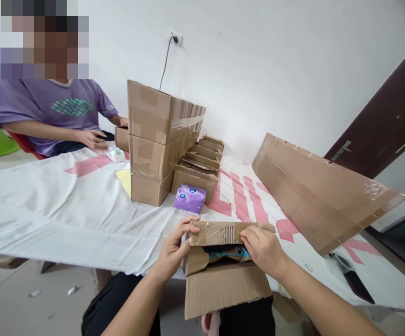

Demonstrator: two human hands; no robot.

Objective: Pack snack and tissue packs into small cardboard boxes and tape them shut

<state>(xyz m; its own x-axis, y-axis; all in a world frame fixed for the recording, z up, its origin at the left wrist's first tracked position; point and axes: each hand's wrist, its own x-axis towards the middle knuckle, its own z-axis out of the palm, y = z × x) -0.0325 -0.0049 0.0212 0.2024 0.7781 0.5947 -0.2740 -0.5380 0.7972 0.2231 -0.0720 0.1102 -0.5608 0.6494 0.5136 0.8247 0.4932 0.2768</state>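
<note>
A small cardboard box sits at the table's near edge, above my lap, its near flap hanging open toward me. A colourful packet shows inside it. My left hand grips the box's left side, fingers curled over the far flap. My right hand presses down on that same flap from the right, fingers closed on it. A purple packet lies on the cloth just beyond the box.
A stack of taped cartons and a row of small open boxes stand mid-table on a white cloth. Long cardboard sheets lean at the right. A person in a purple shirt sits far left. A dark door is at the right.
</note>
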